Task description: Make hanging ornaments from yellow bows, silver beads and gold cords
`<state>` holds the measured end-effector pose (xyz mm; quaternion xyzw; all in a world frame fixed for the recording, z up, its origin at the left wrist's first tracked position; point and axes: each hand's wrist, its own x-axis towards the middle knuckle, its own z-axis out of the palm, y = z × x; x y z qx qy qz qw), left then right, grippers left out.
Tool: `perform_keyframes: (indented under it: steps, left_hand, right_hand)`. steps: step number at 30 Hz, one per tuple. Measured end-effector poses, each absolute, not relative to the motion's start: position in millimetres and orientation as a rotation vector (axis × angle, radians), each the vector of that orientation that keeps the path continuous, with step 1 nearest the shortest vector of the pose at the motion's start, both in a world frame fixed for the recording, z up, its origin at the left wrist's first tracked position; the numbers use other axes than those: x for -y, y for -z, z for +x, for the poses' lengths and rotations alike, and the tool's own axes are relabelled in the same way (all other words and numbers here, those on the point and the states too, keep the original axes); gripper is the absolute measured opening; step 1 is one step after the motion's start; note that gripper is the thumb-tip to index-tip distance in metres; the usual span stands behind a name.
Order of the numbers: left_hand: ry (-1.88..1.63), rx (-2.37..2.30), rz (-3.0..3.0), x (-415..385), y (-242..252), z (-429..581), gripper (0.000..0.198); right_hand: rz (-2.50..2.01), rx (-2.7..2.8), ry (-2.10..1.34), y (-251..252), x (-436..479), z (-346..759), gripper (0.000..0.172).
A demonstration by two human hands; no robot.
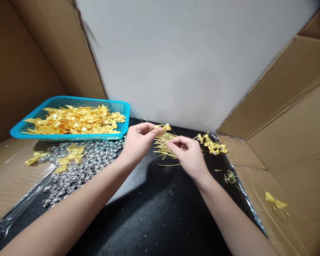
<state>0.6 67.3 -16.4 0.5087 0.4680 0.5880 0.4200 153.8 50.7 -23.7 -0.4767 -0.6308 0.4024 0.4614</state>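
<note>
My left hand pinches a small yellow ribbon bow between thumb and forefinger, above the black work surface. A thin gold loop shows at the bow, close to the fingertips. To its right my right hand has thumb and forefinger brought together; whatever is between them is too small to make out. Just behind and between the hands lies a bundle of short gold cords on the black surface. One loose gold cord lies in front of the bundle.
A turquoise basket of yellow bows stands back left, with many silver beads before it. Several finished-looking bows lie right, near a tangle of cord. Another bow rests on cardboard. A white wall stands behind.
</note>
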Motion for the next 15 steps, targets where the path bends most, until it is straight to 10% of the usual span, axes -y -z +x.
perform_keyframes:
  steps: [15]
  left_hand:
    - [-1.576,-1.206,1.05,-78,14,-12,0.016]
  right_hand:
    - [-0.783,2.306,-1.221,-11,-40,192,0.011]
